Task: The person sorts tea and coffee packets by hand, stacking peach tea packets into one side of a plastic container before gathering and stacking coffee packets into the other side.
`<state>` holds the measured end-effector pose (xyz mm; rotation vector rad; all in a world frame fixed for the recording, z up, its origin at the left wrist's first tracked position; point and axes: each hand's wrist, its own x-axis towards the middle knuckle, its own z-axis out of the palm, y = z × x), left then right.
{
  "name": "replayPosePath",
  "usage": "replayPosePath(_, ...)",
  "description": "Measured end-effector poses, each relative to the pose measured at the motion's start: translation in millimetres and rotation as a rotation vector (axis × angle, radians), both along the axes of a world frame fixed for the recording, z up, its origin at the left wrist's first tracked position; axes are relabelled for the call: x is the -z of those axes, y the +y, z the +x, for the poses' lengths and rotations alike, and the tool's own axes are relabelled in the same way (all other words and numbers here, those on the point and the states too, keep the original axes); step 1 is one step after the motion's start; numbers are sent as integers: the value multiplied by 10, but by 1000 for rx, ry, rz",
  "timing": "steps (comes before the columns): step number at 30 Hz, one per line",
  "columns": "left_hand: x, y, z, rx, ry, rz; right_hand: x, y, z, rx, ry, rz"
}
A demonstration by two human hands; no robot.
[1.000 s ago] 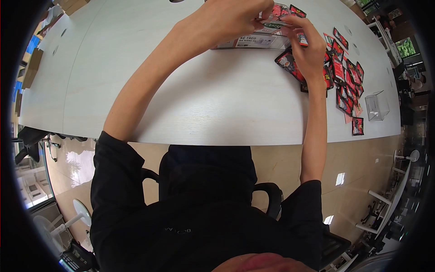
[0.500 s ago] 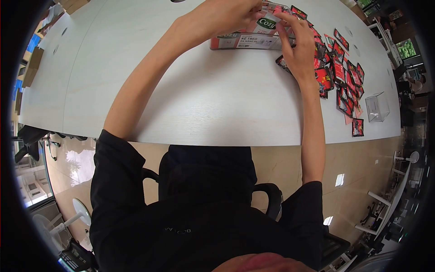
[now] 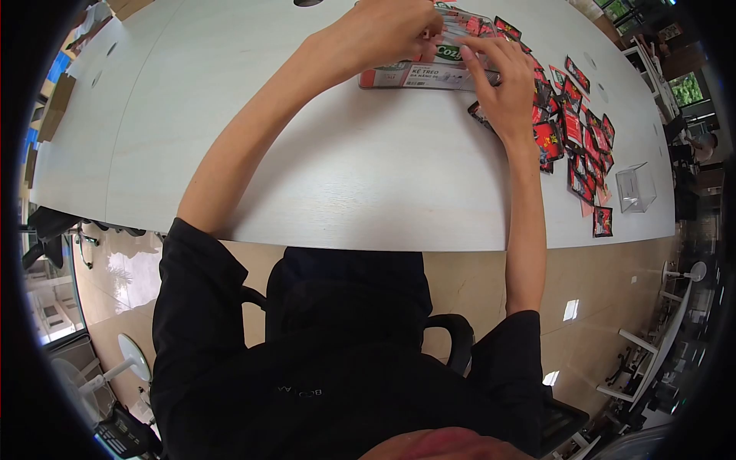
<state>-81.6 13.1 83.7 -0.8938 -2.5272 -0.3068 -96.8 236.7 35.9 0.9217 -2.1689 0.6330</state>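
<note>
At the table's far side stands a clear plastic bin [image 3: 477, 81] with a printed white label on its front. Inside it shows a pale packet with a green Cozy logo [image 3: 448, 53], and a second Cozy print shows at the bin's left. My left hand [image 3: 395, 32] reaches over the bin from the left, its fingers bent and closed at the packet's upper left. On the right, my right hand [image 3: 504, 77] pinches the packet's right edge between thumb and forefinger. My fingers partly cover the packet and the bin's interior.
Many red and black sachets [image 3: 571, 126] lie heaped and scattered right of the bin. A small clear plastic box [image 3: 636, 188] stands near the table's right edge. Cardboard boxes [image 3: 57, 107] sit at the far left. A round hole [image 3: 308, 2] is in the tabletop.
The Cozy packet sits slightly lower in the bin, and both hands have come down with it. The whole view has shifted a little; the sachets lie as before.
</note>
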Motion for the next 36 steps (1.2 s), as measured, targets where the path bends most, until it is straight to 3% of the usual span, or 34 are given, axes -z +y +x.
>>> replayPosePath(4, -95, 24, -14, 39, -24, 166, 24, 53, -34, 22, -23, -12)
replayPosePath(8, -95, 20, 3, 42, 1, 160, 37, 28, -20, -11, -64, -18)
replayPosePath(11, -103, 31, 1, -87, -179, 6, 6, -34, 23, -31, -54, -10)
replayPosePath(13, -29, 42, -3, 40, -297, 287, -3, -40, 29, -40, -45, -21)
replayPosePath(20, 16, 32, -17, 116, -251, 357, 11, -34, 30, -46, -1, 3)
replayPosePath(25, -70, -21, 14, -54, 30, 260, 10, -17, 11, -23, -12, -114)
replayPosePath(29, -72, -122, 74, 13, 176, 302, -19, 1, 47, -44, -21, -104)
replayPosePath(31, 60, -223, 166, 45, 264, 490, -52, 10, 67, -42, -36, -95)
replayPosePath(36, 641, -501, 533, -106, 113, 504, -160, 74, 99, -11, 57, -143)
